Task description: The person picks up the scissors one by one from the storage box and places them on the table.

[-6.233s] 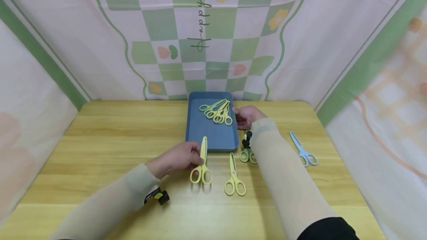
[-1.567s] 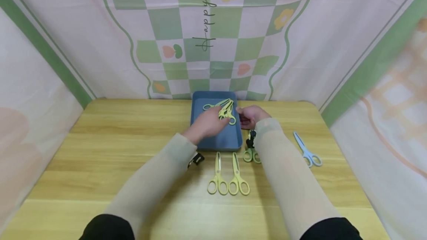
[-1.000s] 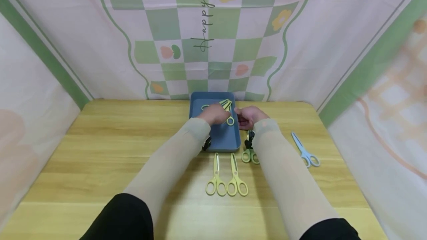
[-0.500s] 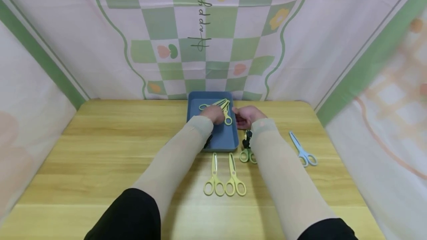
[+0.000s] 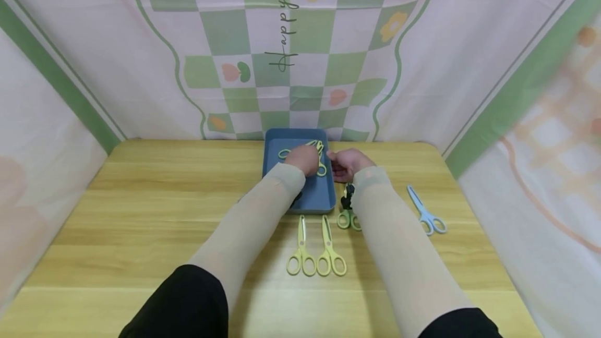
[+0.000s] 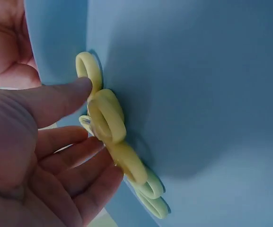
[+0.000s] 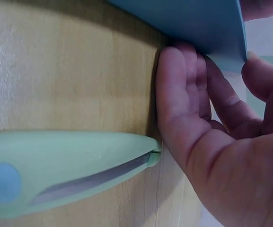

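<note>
In the head view my left hand (image 5: 302,159) reaches into the blue tray (image 5: 324,200) at the back of the table. It covers part of a pile of scissors there. The left wrist view shows its thumb and fingers on either side of yellow scissors (image 6: 109,120), by the handle loops, with green loops (image 6: 153,189) lower in the pile. My right hand (image 5: 348,165) holds the tray's right wall, thumb at the rim and fingers curled against the outside. Green scissors (image 7: 79,165) lie on the table beside it, partly hidden by the sleeve in the head view.
Two yellow scissors (image 5: 302,244) lie side by side in front of the tray, blades pointing away. Blue scissors (image 5: 422,210) lie to the right of the right forearm. A patterned curtain (image 5: 225,30) hangs behind the wooden table (image 5: 155,197).
My left hand laid yellow scissors beside the other pair before the tray, then went into the tray. In the last half second the piled blades have shifted under it. The right hand stays put.
</note>
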`<state>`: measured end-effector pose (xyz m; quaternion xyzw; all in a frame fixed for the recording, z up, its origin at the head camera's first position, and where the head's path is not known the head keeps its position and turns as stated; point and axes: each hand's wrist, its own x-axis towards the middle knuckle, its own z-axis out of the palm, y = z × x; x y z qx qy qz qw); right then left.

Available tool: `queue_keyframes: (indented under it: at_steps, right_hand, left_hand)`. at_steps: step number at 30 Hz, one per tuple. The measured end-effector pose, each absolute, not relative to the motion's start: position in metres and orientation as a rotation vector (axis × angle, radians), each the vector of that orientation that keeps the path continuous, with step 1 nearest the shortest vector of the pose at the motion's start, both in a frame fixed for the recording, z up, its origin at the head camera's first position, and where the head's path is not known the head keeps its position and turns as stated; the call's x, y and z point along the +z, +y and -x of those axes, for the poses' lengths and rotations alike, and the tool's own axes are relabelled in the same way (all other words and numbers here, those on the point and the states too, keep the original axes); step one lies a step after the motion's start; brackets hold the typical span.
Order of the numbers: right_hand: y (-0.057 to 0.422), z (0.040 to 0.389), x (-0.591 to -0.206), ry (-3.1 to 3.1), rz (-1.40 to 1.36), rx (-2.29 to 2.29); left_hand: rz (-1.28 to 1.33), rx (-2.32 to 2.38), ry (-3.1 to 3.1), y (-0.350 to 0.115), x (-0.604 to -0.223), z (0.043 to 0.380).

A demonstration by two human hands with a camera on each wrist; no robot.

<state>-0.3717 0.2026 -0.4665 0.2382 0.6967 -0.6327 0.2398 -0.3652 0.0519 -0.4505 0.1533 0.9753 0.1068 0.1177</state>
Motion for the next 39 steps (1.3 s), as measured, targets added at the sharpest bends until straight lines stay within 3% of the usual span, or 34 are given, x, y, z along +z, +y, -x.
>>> queue_keyframes:
  at_steps: [39]
  right_hand:
    - [0.202, 0.37, -0.464, 1.881, -0.671, -1.748]
  left_hand:
    - [-0.521, 0.298, 2.752, 0.036, -0.432, 0.364]
